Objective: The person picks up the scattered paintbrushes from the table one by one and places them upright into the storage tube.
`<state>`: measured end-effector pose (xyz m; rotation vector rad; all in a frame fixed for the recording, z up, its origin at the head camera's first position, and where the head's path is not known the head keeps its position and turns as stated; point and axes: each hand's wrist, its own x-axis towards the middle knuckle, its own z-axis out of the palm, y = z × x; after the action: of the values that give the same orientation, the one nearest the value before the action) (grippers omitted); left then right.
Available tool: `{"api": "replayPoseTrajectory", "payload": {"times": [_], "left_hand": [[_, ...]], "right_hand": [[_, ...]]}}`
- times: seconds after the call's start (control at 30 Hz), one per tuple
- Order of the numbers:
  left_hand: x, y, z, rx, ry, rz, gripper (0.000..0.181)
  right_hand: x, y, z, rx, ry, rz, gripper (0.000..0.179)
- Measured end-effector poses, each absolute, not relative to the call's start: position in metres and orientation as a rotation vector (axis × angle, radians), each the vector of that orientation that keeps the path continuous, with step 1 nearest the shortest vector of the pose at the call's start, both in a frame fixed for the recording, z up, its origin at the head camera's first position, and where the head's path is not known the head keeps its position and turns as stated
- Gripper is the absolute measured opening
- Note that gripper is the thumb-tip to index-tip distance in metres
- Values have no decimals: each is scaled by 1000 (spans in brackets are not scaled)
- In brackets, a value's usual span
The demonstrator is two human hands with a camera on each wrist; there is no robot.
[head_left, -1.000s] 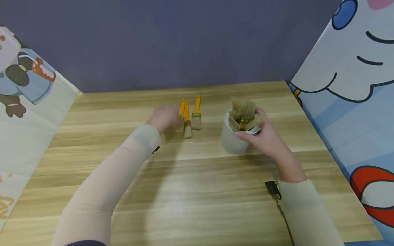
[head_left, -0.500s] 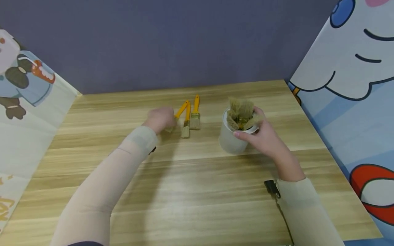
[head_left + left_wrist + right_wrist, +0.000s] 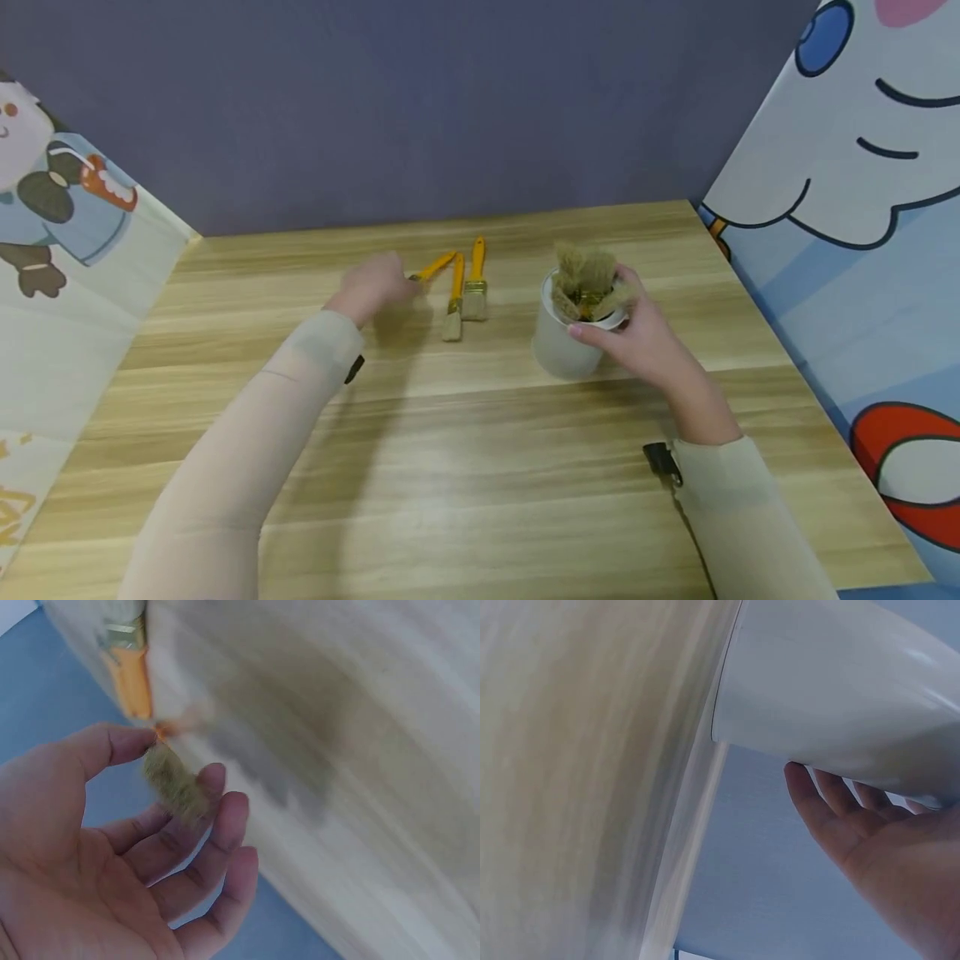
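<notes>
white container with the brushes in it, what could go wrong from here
Bristle heads crowd the top of the white container, so adding another brush could push one out. The brush in the left hand has its handle end close to the neighbouring brush, which it might knock. The container might also tip if the right hand jerks sideways.
</notes>
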<state>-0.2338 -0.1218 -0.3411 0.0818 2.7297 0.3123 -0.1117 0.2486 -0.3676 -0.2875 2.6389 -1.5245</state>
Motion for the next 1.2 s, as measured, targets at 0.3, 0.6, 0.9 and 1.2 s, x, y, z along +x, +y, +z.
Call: {"api": "replayPoseTrajectory", "payload": {"times": [0.3, 0.6, 0.9, 1.2], "left_hand": [[-243, -136, -299, 119, 2908, 491, 43], [-241, -142, -265, 108, 2876, 693, 49], [-238, -152, -252, 108, 2874, 833, 42], [-230, -157, -243, 120, 2896, 942, 35]], "right_hand": [[-113, 248, -367, -262, 2650, -1496, 114], [-113, 250, -367, -254, 2660, -1505, 112], [-113, 248, -363, -277, 2677, -1497, 113], [-109, 248, -367, -267, 2646, -1512, 113]]}}
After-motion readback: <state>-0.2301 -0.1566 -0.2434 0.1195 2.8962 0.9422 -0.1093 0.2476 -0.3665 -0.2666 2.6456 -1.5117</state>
